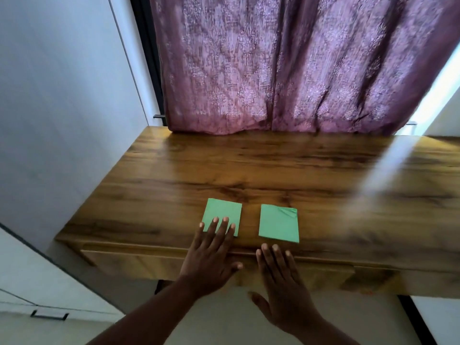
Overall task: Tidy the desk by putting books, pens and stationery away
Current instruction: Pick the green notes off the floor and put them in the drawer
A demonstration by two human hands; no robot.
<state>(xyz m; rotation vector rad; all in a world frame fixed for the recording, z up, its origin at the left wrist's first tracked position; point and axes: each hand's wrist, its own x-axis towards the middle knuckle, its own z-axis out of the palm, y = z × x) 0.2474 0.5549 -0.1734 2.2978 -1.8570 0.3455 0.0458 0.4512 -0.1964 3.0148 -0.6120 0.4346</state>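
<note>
Your left hand (211,255) lies flat with the fingers spread, and its fingertips (225,220) rest on the near edge of the left green pad (224,212). It presses or touches only; it pinches nothing. Your right hand (278,277) is also open and spread, palm down. Its fingertips reach the front edge of the desk (174,165), just short of the right green pad (277,224), and do not touch the pad.

The step in hand seems to be the collecting of these two pads of sticky notes, one for each hand. For the next move, I think you must get a fingertip under the near edge of each pad, or slide the pad toward you over the desk edge, because a thin pad lies close on the wood and gives little to take hold of.

Both pads are square, green and thin. They lie side by side just beyond your fingers, with a strip of bare wood between them. The left one looks flat and clean. On the right one, the top sheet is curled up at the far right corner, so a loose sheet could peel off if you lift it by that corner.

Beyond the pads the wooden desk goes on to a purple curtain (286,70). I see no books or pens here.
</note>
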